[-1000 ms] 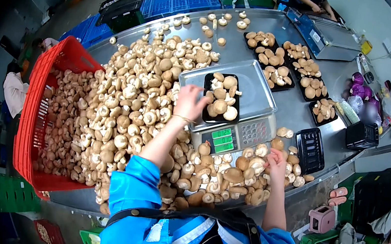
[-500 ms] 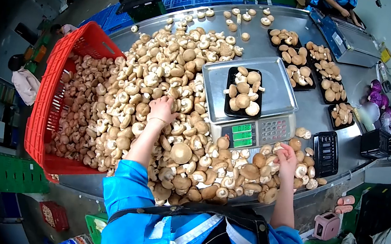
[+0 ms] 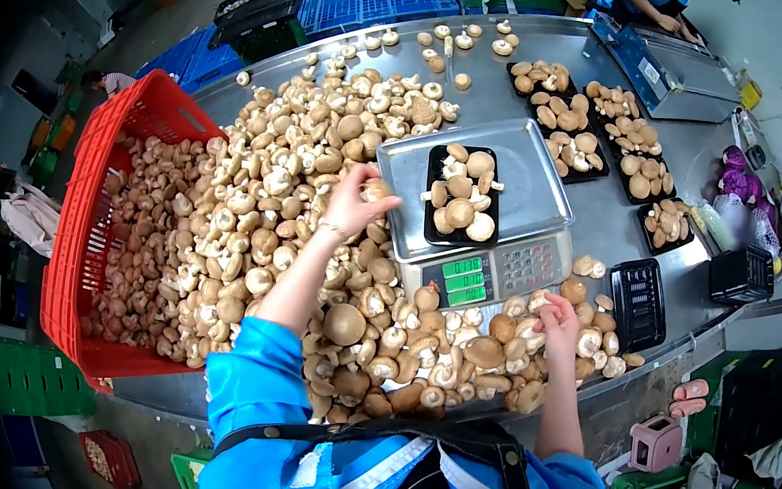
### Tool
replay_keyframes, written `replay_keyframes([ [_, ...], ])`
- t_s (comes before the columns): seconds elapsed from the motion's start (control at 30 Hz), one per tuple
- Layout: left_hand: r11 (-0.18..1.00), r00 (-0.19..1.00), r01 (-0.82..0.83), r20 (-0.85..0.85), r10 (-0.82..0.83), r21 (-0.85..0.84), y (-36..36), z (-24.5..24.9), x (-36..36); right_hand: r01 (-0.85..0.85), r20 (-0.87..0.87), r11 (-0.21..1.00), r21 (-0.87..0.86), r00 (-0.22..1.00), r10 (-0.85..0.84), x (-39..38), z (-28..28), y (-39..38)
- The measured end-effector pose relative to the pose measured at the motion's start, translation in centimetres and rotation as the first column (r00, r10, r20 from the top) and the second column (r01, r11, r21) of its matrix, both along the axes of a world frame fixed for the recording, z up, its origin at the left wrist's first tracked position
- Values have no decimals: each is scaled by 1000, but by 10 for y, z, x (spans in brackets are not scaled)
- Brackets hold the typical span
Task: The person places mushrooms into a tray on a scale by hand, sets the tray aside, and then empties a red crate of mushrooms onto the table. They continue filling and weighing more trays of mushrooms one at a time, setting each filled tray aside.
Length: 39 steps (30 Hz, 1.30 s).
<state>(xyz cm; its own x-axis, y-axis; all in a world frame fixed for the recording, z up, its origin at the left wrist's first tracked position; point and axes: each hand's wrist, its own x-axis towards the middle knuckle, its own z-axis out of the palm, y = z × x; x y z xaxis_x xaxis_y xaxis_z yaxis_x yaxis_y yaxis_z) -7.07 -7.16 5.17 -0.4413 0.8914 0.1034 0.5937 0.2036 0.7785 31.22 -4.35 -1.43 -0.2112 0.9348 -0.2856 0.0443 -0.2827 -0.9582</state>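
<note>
My left hand [image 3: 353,207] is closed around a mushroom [image 3: 377,191], raised by the left edge of the scale [image 3: 547,202]. On the scale's steel plate sits a black tray [image 3: 433,226] with several brown-capped mushrooms [image 3: 460,186] in it. The green displays [image 3: 463,278] are lit. My right hand [image 3: 558,326] pinches a pale mushroom [image 3: 538,300] between thumb and fingers, just in front of the keypad. Under and around both hands spreads a large heap of loose mushrooms [image 3: 324,149].
A red crate [image 3: 73,238] lies tipped at the left, mushrooms spilling from it. Filled black trays [image 3: 645,178] stand at the back right, an unfilled black tray [image 3: 638,304] nearer. Another person's hands [image 3: 669,23] are beside a machine [image 3: 674,74] at the far right.
My left hand has risen from the heap toward the scale, now with a mushroom in it. My right hand stays in front of the keypad. The whole view has shifted slightly.
</note>
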Motion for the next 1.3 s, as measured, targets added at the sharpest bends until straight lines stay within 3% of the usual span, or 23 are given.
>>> replay_keyframes([
  [0.07, 997, 999, -18, -28, 20, 79, 39, -25, 12, -17, -14, 1000, -14, 1000, 16, -6, 5, 0],
  [0.13, 987, 961, -40, 278, -6, 158, 71, -15, 39, -11, -8, 1000, -6, 1000, 11, -7, 7, 0],
  [0.17, 990, 968, -59, 248, 25, 130, 86, -21, 47, -5, -2, 1000, -7, 1000, 5, -7, 8, 0],
  [0.23, 952, 954, -58, 298, -37, 301, 109, -34, 64, 1, -7, 1000, -6, 1000, -1, -4, 11, 0],
  [0.3, 977, 987, 44, 143, -75, 210, 116, -42, 71, 36, 3, 999, -31, 999, -36, 3, 7, -2],
  [0.33, 994, 984, 54, 165, -69, 90, 117, -43, 71, 52, 9, 998, -46, 999, -52, 6, 6, -3],
  [0.37, 994, 983, 57, 166, -71, 90, 115, -46, 70, 55, 11, 997, -46, 998, -55, 8, 6, -3],
  [0.43, 961, 970, 160, -217, -111, 224, 104, -44, 65, 67, 49, 996, -65, 997, -64, 12, 4, -5],
  [0.57, 954, 1000, -13, -9, 17, 301, 86, -45, 36, 42, 33, 998, -41, 999, -41, 9, -5, -4],
  [0.63, 976, 996, 28, -83, -10, 217, 76, -42, 27, 42, 11, 999, -20, 999, -42, 5, -9, -3],
  [0.7, 980, 981, 182, -49, -187, -85, 69, -44, 28, 25, -1, 1000, -13, 1000, -25, 1, -11, -2],
  [0.73, 969, 973, 230, -8, -231, -90, 68, -42, 31, 9, -9, 1000, -4, 1000, -9, -1, -10, -2],
  [0.77, 959, 963, 217, -122, -241, -181, 63, -42, 36, 10, -9, 1000, 0, 1000, -10, -3, -7, -2],
  [0.83, 962, 949, 232, -182, -256, -146, 62, -48, 34, 8, -10, 999, -32, 1000, -8, -4, 0, -3],
  [0.9, 987, 979, 159, -126, -162, -34, 62, -53, 30, 14, -3, 1000, -18, 1000, -15, -1, 0, -2],
  [0.97, 998, 990, -55, 131, 50, 37, 67, -57, 28, 17, 3, 1000, -11, 1000, -17, 3, -4, -4],
  [1.03, 965, 864, -198, 496, 89, 173, 81, -76, 27, 27, 8, 1000, -9, 1000, -27, 7, -9, -5],
  [1.07, 947, 842, -242, 530, 97, 211, 87, -81, 32, 22, 7, 1000, -10, 1000, -22, 7, -10, -6],
  [1.17, 952, 936, -267, 274, 219, 151, 89, -85, 54, 6, 10, 1000, -6, 1000, -6, 5, -10, -5],
  [1.2, 945, 958, -255, 183, 219, 203, 89, -84, 60, 16, 15, 1000, -19, 1000, -16, 3, -7, -5],
  [1.23, 945, 954, -297, 2, 300, 136, 84, -82, 65, 28, 21, 999, -33, 999, -27, 1, -4, -5],
  [1.3, 946, 948, -319, 34, 317, 53, 80, -82, 64, 30, 14, 999, -39, 999, -29, 0, -2, -4],
])
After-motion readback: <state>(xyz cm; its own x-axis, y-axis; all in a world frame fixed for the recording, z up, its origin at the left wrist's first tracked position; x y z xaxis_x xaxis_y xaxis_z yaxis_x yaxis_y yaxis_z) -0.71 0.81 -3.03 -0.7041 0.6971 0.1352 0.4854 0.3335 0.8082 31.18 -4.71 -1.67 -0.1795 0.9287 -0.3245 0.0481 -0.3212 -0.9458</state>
